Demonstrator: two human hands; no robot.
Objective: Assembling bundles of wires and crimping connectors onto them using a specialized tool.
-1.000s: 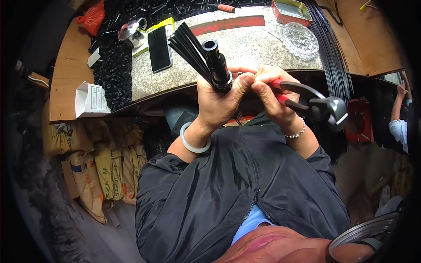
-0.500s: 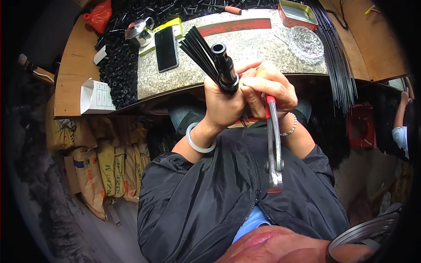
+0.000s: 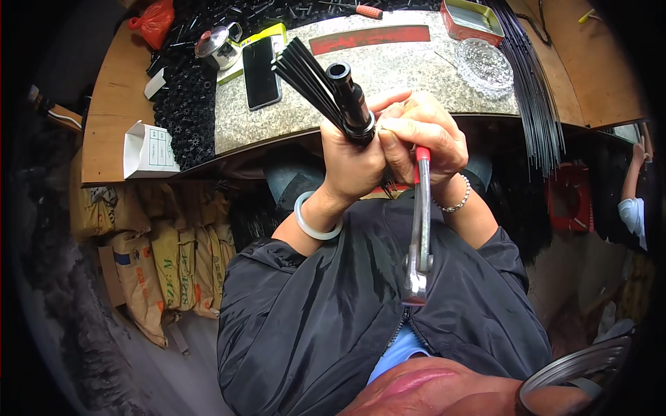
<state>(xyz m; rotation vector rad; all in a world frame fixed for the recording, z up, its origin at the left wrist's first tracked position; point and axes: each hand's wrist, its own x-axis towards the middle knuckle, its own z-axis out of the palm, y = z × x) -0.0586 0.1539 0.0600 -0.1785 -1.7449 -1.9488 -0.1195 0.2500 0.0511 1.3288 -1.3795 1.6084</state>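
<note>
My left hand [image 3: 350, 165] is wrapped round a black hollow tube [image 3: 351, 100] and a bundle of thin black ribs [image 3: 305, 78], which together look like part of an umbrella frame. The tube's open end points up, and the ribs fan out to its left. My right hand [image 3: 431, 132] is closed beside it, thumb and forefinger pinching at the tube's collar; a tiny light piece there is too small to name. Tucked in the same hand are pliers [image 3: 422, 215] with red grips, their metal head hanging down in front of my jacket.
On the bench ahead lie a phone [image 3: 261, 73], a lidded metal cup [image 3: 218, 48], a glass dish [image 3: 483, 68] and a red tin [image 3: 472, 24]. Black small parts [image 3: 187, 114] heap at left; long thin rods [image 3: 538, 118] overhang the edge at right. Sacks [image 3: 139, 277] stand below left.
The tube and ribs have shifted slightly left and tipped a little. The pliers' head has swung left across my jacket front. Both hands keep their hold.
</note>
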